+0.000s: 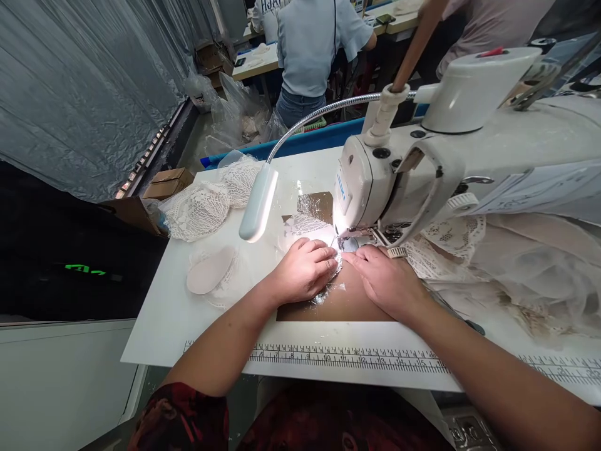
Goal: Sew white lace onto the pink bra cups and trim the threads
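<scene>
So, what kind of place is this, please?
Most likely a garment sewing workshop: the left hand and right hand hold a lace piece flat at an industrial sewing machine, more lace lies piled nearby, and another person stands at a work table behind.

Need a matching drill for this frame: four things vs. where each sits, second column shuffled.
1 left hand
2 lamp
3 pad
4 ruler

a along the table near edge
b pressing lace by the machine
c on a gooseneck over the table
d flat, on the table's left side

Pairs: 1-b, 2-c, 3-d, 4-a
</scene>
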Motion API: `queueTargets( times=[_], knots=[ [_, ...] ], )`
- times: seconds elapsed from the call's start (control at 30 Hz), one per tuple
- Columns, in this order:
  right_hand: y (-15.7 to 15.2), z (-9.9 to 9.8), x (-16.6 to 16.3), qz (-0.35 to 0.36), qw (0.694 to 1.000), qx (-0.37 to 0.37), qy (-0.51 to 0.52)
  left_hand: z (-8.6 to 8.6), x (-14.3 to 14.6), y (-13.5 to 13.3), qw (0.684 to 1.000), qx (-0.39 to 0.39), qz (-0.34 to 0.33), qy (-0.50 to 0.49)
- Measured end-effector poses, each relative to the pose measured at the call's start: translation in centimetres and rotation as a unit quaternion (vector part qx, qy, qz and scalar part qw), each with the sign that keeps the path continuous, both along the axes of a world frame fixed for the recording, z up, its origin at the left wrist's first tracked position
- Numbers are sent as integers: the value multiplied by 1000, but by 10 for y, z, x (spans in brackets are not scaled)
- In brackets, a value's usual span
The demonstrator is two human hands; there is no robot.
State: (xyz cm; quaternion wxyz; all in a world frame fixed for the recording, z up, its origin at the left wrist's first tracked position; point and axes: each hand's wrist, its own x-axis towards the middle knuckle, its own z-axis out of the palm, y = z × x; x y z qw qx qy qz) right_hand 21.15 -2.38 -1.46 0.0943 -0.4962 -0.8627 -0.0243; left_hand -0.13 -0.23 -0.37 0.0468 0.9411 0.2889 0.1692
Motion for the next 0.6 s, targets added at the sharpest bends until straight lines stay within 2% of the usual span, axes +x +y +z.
queueTargets(
  times=[0.27,0.6],
  knots=[
    [-2,-6,10,104,993,-16,45,3,-3,1,999,-13,-25,-23],
    [-3,-6,11,112,989,-27,94,3,-1,-1,999,13,-26,27]
  ],
)
